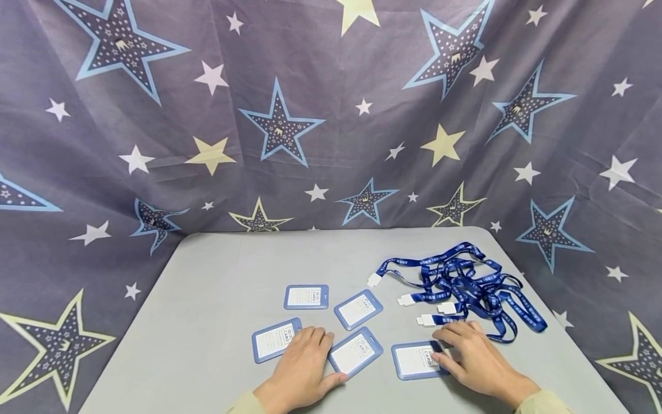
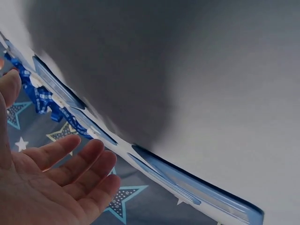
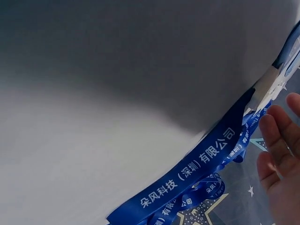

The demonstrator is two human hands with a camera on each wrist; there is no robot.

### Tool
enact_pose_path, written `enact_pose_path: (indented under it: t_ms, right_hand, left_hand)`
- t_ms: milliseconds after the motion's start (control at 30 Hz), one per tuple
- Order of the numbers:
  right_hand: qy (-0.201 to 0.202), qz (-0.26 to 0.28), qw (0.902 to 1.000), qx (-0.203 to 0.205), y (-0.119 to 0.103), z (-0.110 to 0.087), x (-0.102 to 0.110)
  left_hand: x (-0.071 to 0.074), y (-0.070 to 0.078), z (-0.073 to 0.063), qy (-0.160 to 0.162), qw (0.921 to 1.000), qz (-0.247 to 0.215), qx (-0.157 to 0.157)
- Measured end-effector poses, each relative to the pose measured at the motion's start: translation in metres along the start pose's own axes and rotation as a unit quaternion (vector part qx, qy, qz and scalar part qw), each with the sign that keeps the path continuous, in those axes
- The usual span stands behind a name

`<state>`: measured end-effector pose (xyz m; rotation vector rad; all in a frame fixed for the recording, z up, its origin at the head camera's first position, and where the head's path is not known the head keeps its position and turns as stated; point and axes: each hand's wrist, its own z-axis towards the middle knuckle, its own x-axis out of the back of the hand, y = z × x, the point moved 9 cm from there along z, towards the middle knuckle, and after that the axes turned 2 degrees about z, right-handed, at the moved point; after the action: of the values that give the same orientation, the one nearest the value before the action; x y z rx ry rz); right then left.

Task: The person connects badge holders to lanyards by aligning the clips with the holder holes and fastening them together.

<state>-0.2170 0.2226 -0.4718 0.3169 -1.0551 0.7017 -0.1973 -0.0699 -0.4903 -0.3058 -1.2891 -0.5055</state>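
Note:
My left hand (image 1: 304, 368) is low at the front of the table between two blue-framed ID card holders. Its fingertips overlap the right end of one card holder (image 1: 273, 341) and come right up to the left edge of another card holder (image 1: 357, 352). In the left wrist view its fingers (image 2: 89, 164) are spread and relaxed, with nothing in the palm. My right hand (image 1: 476, 359) hovers over the right end of a third card holder (image 1: 411, 361), its thumb overlapping the card. Loosely bent fingers (image 3: 276, 140) show in the right wrist view, holding nothing.
Two more card holders, an upper one (image 1: 306, 296) and a tilted one (image 1: 358, 309), lie farther back. A tangled pile of blue lanyards (image 1: 465, 282) with white clips (image 1: 406, 300) lies at the right. A star-patterned curtain (image 1: 331, 115) surrounds the grey table (image 1: 222, 276).

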Motion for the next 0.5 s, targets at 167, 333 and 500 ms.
enact_pose_path:
  t_ms: [167, 333, 500]
  right_hand:
    - [-0.006, -0.002, 1.0, -0.008, 0.0014, 0.0018, -0.0008]
    - [-0.008, -0.002, 0.9998, -0.016, 0.0032, 0.0047, -0.0004]
    - [-0.012, -0.006, 0.9996, -0.024, 0.0052, 0.0086, -0.0009]
  left_hand:
    - [0.0007, -0.0018, -0.0033, 0.006, 1.0, 0.0, 0.0]
    - [0.0008, -0.0017, -0.0044, 0.003, 1.0, 0.002, -0.001]
    - [0.0016, -0.0018, -0.0047, 0.001, 1.0, 0.002, -0.001]
